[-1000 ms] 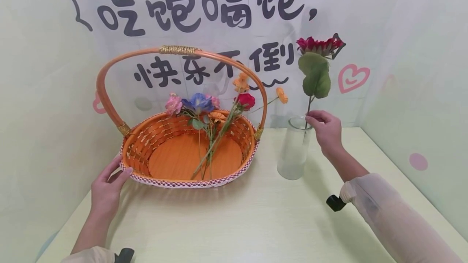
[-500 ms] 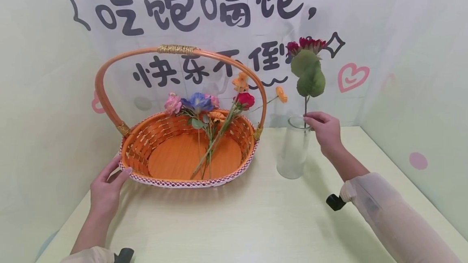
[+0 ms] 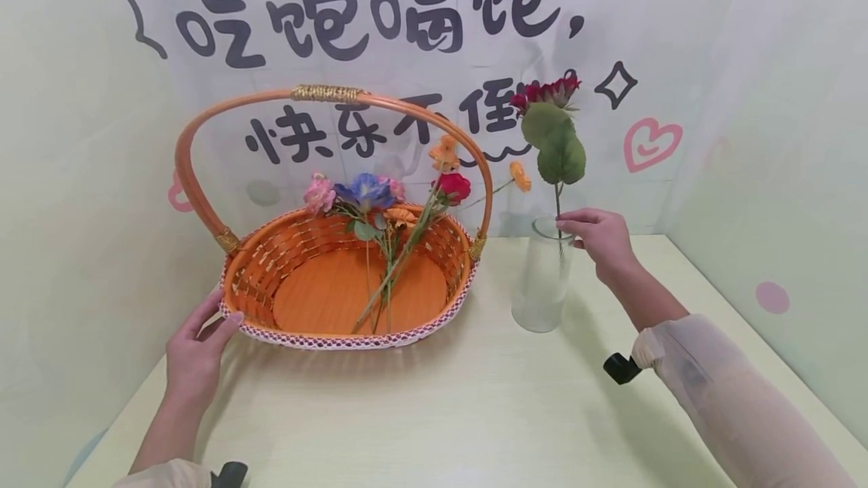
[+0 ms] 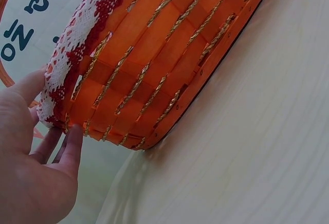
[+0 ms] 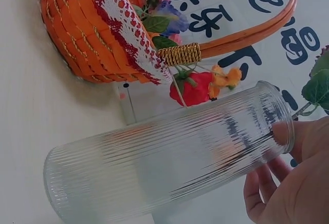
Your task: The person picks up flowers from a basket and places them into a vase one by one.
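Beside the rim of a ribbed glass vase [image 3: 539, 292], my right hand [image 3: 603, 241] pinches the stem of a dark red flower [image 3: 561, 157] with broad green leaves. The bloom leans a little to the left, and the lower stem shows through the glass inside the vase. On the left, my left hand [image 3: 195, 356] holds the lace-trimmed rim of an orange woven basket [image 3: 332, 292] between thumb and fingers. The left wrist view has the basket's outer wall [image 4: 139, 64] filling most of the frame, with fingertips right at the lace.
Several flowers lie in the basket: pink, a blue one [image 3: 366, 192], a red rose [image 3: 453, 187] and orange ones [image 3: 444, 153], their stems crossing its floor. A tall arched handle [image 3: 488, 179] spans it. Behind the pale table [image 3: 434, 413] hangs a printed wall cloth [image 3: 597, 36].
The dark red flower's head has swung left over the vase, and its stem stands straighter. My right hand has shifted slightly left at the rim. The left hand and basket stay put.
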`<act>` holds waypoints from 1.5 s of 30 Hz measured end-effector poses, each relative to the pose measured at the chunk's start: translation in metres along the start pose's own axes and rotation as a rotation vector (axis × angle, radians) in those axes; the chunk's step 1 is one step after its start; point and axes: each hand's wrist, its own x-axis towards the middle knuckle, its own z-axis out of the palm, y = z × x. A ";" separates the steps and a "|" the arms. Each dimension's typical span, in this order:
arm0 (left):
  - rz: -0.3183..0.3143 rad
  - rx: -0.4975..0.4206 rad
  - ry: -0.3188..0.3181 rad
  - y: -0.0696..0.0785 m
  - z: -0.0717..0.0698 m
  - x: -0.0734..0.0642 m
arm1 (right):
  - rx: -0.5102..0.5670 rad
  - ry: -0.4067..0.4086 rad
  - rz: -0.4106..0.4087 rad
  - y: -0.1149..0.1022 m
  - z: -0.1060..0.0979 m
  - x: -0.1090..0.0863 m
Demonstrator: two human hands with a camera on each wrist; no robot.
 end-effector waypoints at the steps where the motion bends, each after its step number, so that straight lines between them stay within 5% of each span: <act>1: 0.001 -0.001 -0.001 0.000 0.000 0.000 | -0.005 0.002 0.003 0.000 0.000 0.000; 20: -0.001 0.014 0.001 -0.002 -0.002 0.002 | 0.048 0.032 0.002 0.001 0.001 -0.001; 26: 0.016 -0.007 -0.001 -0.003 -0.001 0.002 | 0.158 0.087 0.024 0.003 0.004 -0.005; 37: 0.034 -0.025 0.000 -0.003 0.000 0.001 | 0.530 0.183 -0.009 0.005 -0.006 -0.024; 45: 0.010 -0.006 0.010 -0.001 0.000 0.001 | 0.604 0.163 -0.047 0.007 -0.010 -0.046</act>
